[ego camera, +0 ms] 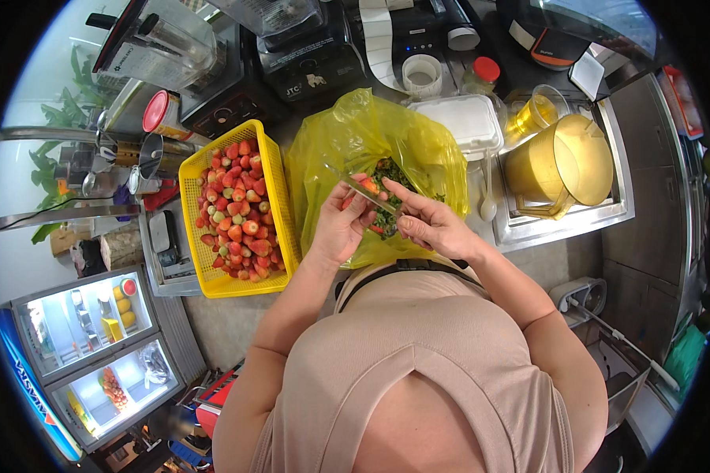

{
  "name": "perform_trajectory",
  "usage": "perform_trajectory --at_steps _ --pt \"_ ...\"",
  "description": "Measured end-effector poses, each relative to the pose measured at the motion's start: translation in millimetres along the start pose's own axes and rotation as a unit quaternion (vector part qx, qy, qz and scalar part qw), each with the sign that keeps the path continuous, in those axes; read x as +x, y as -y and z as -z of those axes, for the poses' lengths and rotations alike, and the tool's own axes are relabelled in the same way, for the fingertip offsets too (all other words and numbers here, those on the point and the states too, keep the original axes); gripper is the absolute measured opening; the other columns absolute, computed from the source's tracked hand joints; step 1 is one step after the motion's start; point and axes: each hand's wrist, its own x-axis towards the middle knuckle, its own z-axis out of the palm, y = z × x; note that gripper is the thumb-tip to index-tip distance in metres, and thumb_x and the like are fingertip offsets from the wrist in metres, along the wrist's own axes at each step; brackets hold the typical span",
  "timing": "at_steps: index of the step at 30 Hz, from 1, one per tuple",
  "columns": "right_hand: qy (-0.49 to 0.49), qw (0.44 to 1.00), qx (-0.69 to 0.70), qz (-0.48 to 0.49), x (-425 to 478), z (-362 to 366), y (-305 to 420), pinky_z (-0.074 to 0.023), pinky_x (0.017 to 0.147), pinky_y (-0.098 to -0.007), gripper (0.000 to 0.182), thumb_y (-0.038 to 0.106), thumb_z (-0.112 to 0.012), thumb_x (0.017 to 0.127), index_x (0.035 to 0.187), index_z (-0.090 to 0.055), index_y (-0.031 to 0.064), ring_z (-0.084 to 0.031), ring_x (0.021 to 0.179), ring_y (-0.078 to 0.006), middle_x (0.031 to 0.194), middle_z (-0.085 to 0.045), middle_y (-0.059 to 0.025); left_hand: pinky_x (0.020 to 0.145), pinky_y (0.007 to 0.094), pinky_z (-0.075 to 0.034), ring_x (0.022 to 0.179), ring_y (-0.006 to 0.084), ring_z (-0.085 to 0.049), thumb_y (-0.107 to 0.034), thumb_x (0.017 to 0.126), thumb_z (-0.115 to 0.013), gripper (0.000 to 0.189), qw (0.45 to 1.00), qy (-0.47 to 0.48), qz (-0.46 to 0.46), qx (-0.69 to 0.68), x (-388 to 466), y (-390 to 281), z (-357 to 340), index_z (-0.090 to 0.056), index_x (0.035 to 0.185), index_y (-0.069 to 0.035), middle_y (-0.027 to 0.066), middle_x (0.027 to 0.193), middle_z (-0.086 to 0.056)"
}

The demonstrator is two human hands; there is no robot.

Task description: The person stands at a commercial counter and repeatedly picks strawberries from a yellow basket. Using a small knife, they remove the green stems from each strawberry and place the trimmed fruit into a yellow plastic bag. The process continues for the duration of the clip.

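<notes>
My left hand point(344, 222) holds a strawberry point(369, 185) between its fingertips, over an open yellow plastic bag point(325, 139). Across the fruit lies the blade of a knife point(355, 184), tip pointing up and left. Its handle end is in my right hand point(435, 223), whose index finger reaches toward the berry. Inside the bag is a heap of green strawberry tops point(399, 174) with some red bits. To the left stands a yellow perforated plastic basket point(279, 204) holding many strawberries point(236, 213) without leaves. My fingers partly hide the held strawberry.
Blenders point(307, 65) line the back left, beside a red-lidded can point(161, 112). A white lidded container point(458, 121), a plastic spoon point(489, 204) and a yellow pitcher point(532, 165) on a metal tray point(621, 195) are right. A lit glass-door fridge point(94, 355) stands lower left.
</notes>
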Motion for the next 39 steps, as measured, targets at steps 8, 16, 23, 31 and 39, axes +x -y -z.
perform_trajectory --at_steps 8,16,23,31,39 --pt "-0.010 0.999 -0.048 0.010 -0.6 -5.2 9.0 -0.0375 0.072 -0.0205 0.060 0.026 -0.054 0.088 0.139 -0.025 0.0102 -0.041 0.074 -0.0078 0.082 -0.048 0.0007 0.072 0.0221 -0.050 0.086 0.0104 -0.058 -0.002 0.082 -0.059 0.027 0.981 -0.043 -0.100 0.159 -4.5 3.9 -5.1 -0.054 0.108 -0.005 0.0043 0.103 -0.059" --pt "0.018 0.999 0.026 -0.024 -0.3 0.4 5.7 -0.0316 0.052 -0.0161 0.051 0.027 -0.048 0.091 0.137 -0.031 0.0116 -0.036 0.058 -0.0040 0.073 -0.043 0.0049 0.071 0.0208 -0.048 0.082 0.0087 -0.057 0.002 0.080 -0.060 0.029 0.971 -0.015 -0.125 0.203 -4.8 4.9 3.1 -0.056 0.108 -0.002 0.0050 0.101 -0.060" --pt "0.013 0.991 0.128 -0.026 1.4 12.8 -3.4 -0.0301 0.044 -0.0166 0.051 0.031 -0.042 0.093 0.138 -0.026 0.0123 -0.039 0.051 -0.0039 0.068 -0.045 0.0032 0.067 0.0201 -0.048 0.080 0.0084 -0.057 0.000 0.079 -0.062 0.030 0.979 -0.037 -0.092 0.176 -6.0 7.4 -0.8 -0.055 0.108 -0.001 0.0041 0.097 -0.061" --pt "0.010 0.999 -0.038 -0.018 0.4 3.0 0.7 -0.0346 0.058 -0.0175 0.061 0.030 -0.051 0.090 0.140 -0.020 0.0136 -0.038 0.065 -0.0045 0.079 -0.049 0.0023 0.067 0.0210 -0.048 0.077 0.0081 -0.056 0.000 0.080 -0.061 0.028 0.981 -0.065 -0.083 0.164 -6.8 11.3 -2.8 -0.054 0.106 -0.003 0.0022 0.091 -0.060" --pt "0.016 0.997 -0.025 -0.077 0.2 3.0 7.7 -0.0387 0.065 -0.0198 0.052 0.031 -0.050 0.090 0.136 -0.033 0.0130 -0.043 0.073 -0.0062 0.088 -0.054 0.0009 0.067 0.0225 -0.048 0.077 0.0095 -0.057 -0.001 0.081 -0.061 0.026 0.984 -0.048 -0.089 0.150 -9.2 10.7 -0.7 -0.054 0.105 -0.003 0.0028 0.091 -0.060"
